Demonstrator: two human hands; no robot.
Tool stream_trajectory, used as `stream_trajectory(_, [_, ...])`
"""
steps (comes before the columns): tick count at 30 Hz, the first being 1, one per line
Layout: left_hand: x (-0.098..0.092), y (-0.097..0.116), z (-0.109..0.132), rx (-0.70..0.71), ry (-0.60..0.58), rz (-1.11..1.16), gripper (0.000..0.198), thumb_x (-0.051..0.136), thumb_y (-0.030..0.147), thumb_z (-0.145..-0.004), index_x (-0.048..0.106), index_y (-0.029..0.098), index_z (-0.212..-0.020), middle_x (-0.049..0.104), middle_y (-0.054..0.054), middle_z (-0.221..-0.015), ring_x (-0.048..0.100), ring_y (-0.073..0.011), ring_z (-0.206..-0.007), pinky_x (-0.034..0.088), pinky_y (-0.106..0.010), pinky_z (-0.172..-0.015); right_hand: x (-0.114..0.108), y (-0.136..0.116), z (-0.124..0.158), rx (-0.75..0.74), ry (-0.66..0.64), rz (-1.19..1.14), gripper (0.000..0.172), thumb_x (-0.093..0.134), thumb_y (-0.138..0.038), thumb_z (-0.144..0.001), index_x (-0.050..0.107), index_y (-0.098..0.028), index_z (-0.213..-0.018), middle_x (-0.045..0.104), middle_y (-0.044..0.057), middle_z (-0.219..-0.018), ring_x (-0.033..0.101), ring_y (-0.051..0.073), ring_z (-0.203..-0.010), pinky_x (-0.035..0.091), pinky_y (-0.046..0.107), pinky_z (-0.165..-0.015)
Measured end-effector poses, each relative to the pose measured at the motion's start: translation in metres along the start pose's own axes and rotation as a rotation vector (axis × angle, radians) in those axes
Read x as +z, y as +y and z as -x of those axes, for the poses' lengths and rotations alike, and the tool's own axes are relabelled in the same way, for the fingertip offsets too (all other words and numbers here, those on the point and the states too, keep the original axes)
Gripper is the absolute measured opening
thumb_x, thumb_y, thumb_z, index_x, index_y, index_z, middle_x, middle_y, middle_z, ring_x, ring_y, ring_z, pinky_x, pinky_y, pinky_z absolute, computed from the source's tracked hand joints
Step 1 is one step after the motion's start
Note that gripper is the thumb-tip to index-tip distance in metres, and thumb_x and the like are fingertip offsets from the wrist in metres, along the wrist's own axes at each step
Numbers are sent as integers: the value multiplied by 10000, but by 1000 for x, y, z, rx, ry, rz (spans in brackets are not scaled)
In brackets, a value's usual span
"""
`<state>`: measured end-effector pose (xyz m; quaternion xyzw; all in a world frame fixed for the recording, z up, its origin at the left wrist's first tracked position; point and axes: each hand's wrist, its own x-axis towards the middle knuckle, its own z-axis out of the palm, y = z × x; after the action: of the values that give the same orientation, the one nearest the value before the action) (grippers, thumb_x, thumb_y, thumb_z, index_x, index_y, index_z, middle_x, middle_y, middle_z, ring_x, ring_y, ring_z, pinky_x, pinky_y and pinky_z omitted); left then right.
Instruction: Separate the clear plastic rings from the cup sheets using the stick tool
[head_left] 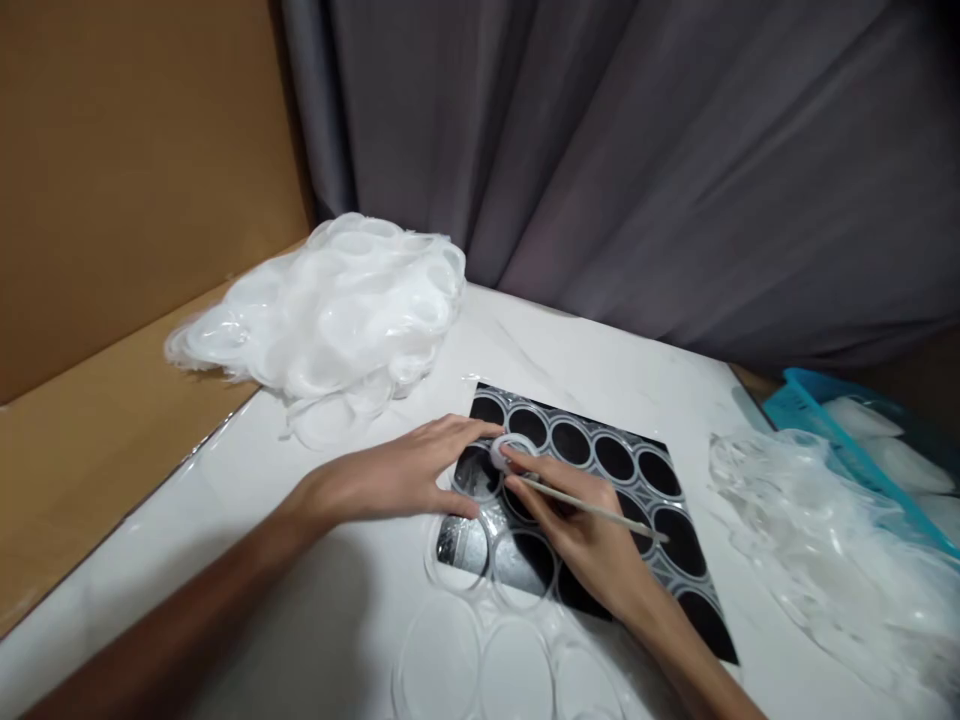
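Observation:
My right hand point(581, 510) is closed, with a thin pale stick point(600, 512) running out between its fingers. At its fingertips is a small round translucent white piece point(511, 452); I cannot tell whether it is gripped or only touched. My left hand point(416, 465) rests palm down, thumb and fingers apart, at the left edge of a black sheet point(679, 535). Over that sheet lies a clear plastic sheet with rows of round, whitish-rimmed shapes point(570, 442). It runs past the black sheet's near edge, where its rounds point(517, 665) look white.
A heap of white, translucent round-patterned plastic point(337, 310) sits at the back left of the white table point(315, 600). More clear plastic point(825, 550) lies at the right, beside a blue basket point(802, 395) holding white pieces. A grey curtain point(585, 150) hangs behind.

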<state>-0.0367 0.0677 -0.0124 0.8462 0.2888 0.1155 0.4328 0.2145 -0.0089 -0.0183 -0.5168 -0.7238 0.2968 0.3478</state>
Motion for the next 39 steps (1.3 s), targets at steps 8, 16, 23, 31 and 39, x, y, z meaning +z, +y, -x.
stream_trajectory(8, [-7, -8, -1, -19, -72, -9, 814, 684, 583, -964, 271, 402, -1642, 351, -40, -1691, 376, -317, -1529, 409, -464, -1210, 10, -2, 1, 168, -119, -188, 149, 726, -408, -962, 731, -260, -978, 740, 5, -868, 631, 166, -718, 453, 310, -629])
stream_trajectory(16, [-6, -14, -4, -32, -134, -9, 872, 706, 581, -947, 222, 405, -1652, 284, -40, -1714, 323, -328, -1552, 353, -474, -1241, 9, 3, 5, 172, -153, -183, 138, 730, -395, -962, 762, -268, -1005, 770, 14, -937, 651, 168, -740, 449, 308, -624])
stream_trajectory(23, [-7, -11, -5, -45, -145, -7, 836, 677, 579, -967, 232, 391, -1650, 284, -39, -1715, 298, -320, -1562, 327, -469, -1249, 10, 2, 4, 152, -138, -158, 145, 719, -394, -968, 772, -263, -998, 783, 14, -931, 678, 167, -734, 469, 299, -622])
stream_trajectory(31, [-7, -12, -4, -38, -141, -1, 856, 701, 578, -950, 233, 412, -1647, 286, -34, -1714, 317, -318, -1555, 346, -459, -1243, 11, 0, 5, 109, -144, -144, 118, 705, -368, -987, 773, -292, -1044, 796, 21, -1061, 737, 205, -941, 565, 366, -849])
stream_trajectory(39, [-6, -14, -4, -17, -130, -30, 856, 691, 575, -958, 225, 405, -1655, 287, -48, -1714, 304, -325, -1564, 351, -500, -1247, 10, -1, 6, 74, -129, -138, 135, 700, -394, -987, 776, -293, -1034, 782, 48, -1043, 726, 228, -943, 579, 426, -882])
